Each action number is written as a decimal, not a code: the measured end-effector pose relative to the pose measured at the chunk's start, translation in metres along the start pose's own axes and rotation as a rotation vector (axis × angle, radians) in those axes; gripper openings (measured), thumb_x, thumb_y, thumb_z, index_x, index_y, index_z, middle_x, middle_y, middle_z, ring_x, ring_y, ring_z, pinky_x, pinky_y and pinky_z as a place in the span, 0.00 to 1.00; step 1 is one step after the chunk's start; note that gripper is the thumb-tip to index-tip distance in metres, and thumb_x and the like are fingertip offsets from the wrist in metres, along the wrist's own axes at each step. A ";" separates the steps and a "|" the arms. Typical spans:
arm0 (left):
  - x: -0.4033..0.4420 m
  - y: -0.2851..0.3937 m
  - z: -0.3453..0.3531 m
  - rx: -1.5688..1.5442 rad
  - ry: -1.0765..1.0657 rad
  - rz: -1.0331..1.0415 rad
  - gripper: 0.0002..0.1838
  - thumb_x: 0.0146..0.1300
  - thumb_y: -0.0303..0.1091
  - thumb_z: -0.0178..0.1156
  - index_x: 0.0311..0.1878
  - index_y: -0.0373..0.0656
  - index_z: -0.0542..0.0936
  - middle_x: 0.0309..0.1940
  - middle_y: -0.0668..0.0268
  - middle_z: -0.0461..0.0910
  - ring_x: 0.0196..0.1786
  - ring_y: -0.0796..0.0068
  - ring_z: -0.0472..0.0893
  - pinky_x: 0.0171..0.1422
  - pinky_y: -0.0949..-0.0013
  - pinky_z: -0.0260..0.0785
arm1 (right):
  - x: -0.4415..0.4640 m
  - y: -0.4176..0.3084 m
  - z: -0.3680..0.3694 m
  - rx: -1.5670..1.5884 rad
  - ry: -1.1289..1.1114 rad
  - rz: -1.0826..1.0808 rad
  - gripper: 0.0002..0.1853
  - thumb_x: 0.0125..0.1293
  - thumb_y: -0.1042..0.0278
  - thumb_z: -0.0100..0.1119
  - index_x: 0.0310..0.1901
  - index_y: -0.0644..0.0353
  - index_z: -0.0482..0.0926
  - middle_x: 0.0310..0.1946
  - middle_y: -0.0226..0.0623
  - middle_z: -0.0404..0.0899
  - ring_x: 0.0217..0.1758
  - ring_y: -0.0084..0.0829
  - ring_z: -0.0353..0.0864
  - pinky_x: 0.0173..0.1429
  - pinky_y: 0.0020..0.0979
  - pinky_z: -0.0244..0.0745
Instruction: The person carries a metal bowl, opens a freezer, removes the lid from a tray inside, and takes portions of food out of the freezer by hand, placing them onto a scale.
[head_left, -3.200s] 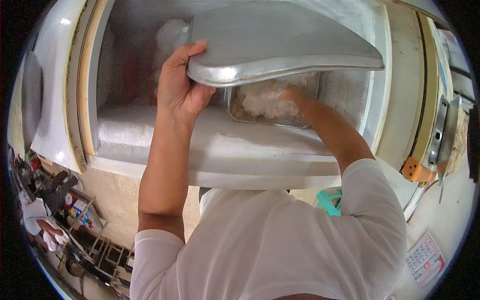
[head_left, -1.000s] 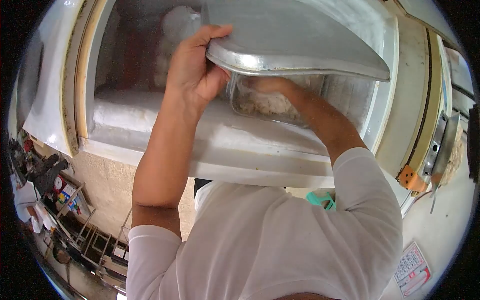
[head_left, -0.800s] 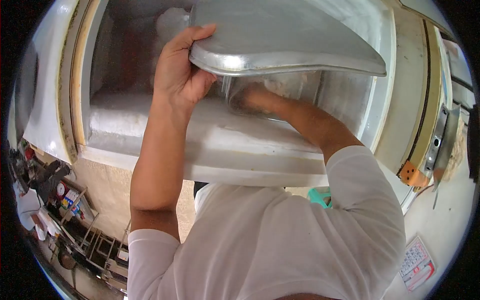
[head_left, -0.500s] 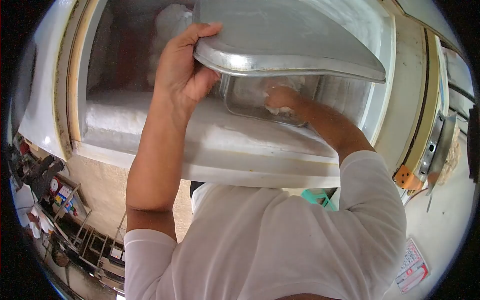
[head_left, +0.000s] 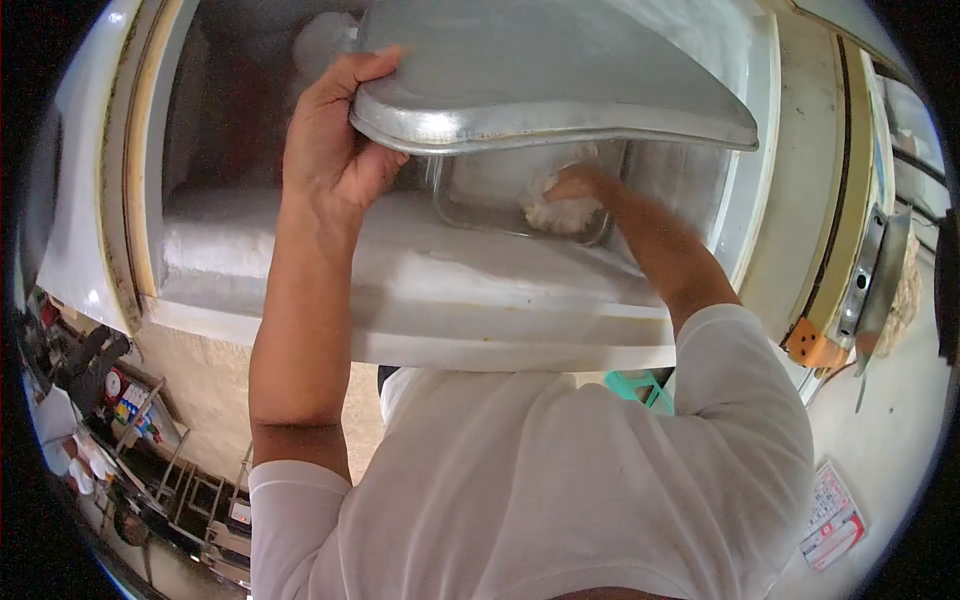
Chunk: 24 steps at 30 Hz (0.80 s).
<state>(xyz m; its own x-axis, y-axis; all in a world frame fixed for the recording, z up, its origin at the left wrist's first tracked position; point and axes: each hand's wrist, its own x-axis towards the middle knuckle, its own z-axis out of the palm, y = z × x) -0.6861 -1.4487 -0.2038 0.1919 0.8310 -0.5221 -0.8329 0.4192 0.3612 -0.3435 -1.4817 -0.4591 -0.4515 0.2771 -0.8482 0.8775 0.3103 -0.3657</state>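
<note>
My left hand point(head_left: 345, 140) grips the left edge of a large metal lid point(head_left: 560, 75), thumb below and fingers on top, holding it raised and tilted. Under it, inside the frosty chest freezer, a clear rectangular container point(head_left: 470, 200) is partly uncovered. My right hand point(head_left: 585, 185) reaches into that container, slightly blurred, its fingers closed on a white, ragged clump point(head_left: 562, 216). Whether the clump is food or plastic wrapping I cannot tell. The container's far side is hidden by the lid.
Thick frost point(head_left: 400, 260) lines the freezer's near wall, behind its white rim point(head_left: 500, 345). A white bundle point(head_left: 325, 40) lies deeper at the left. A green plastic item point(head_left: 640, 388) stands below the rim. Metal racks point(head_left: 190, 500) are at the lower left.
My left hand and the lid have shifted a little left in view. My right hand has risen slightly within the container, and more of the white clump shows below it.
</note>
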 end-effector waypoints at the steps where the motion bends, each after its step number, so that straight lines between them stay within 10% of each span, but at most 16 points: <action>1: 0.000 0.000 -0.002 -0.019 0.007 0.000 0.09 0.55 0.26 0.58 0.39 0.33 0.73 0.34 0.57 0.78 0.37 0.63 0.81 0.38 0.62 0.79 | -0.001 0.018 0.002 -0.012 0.018 -0.190 0.31 0.57 0.50 0.57 0.62 0.54 0.67 0.64 0.42 0.63 0.63 0.41 0.67 0.63 0.45 0.64; 3: 0.000 -0.001 -0.002 -0.040 0.016 -0.001 0.09 0.56 0.25 0.58 0.39 0.33 0.73 0.34 0.57 0.78 0.38 0.63 0.81 0.38 0.62 0.80 | -0.003 0.028 0.005 0.143 0.016 -0.341 0.33 0.57 0.50 0.57 0.63 0.54 0.66 0.66 0.40 0.61 0.64 0.39 0.66 0.63 0.45 0.64; 8: 0.000 0.001 -0.009 -0.140 -0.094 -0.089 0.11 0.57 0.24 0.56 0.44 0.30 0.73 0.41 0.51 0.78 0.44 0.57 0.80 0.55 0.53 0.75 | 0.016 0.008 0.001 0.893 -0.270 0.184 0.34 0.61 0.48 0.57 0.66 0.53 0.63 0.66 0.36 0.61 0.66 0.34 0.62 0.66 0.42 0.61; 14: -0.002 -0.002 -0.006 -0.170 -0.094 -0.088 0.12 0.57 0.24 0.56 0.44 0.29 0.73 0.40 0.52 0.79 0.43 0.56 0.81 0.54 0.54 0.75 | -0.004 -0.052 -0.044 0.309 0.016 0.169 0.35 0.58 0.42 0.57 0.63 0.55 0.66 0.65 0.41 0.62 0.66 0.40 0.63 0.67 0.43 0.59; 24: -0.004 -0.004 0.002 -0.026 0.009 -0.030 0.10 0.56 0.24 0.58 0.40 0.31 0.74 0.36 0.56 0.78 0.39 0.63 0.81 0.52 0.62 0.77 | -0.046 -0.019 -0.069 0.448 0.265 -0.065 0.34 0.56 0.41 0.57 0.59 0.57 0.71 0.62 0.45 0.66 0.65 0.43 0.65 0.67 0.43 0.60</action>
<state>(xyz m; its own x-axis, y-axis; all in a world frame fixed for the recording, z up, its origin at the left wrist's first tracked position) -0.6828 -1.4529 -0.2018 0.2120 0.8149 -0.5395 -0.8399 0.4341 0.3257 -0.3504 -1.4371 -0.3870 -0.4822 0.5086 -0.7133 0.8032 -0.0684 -0.5918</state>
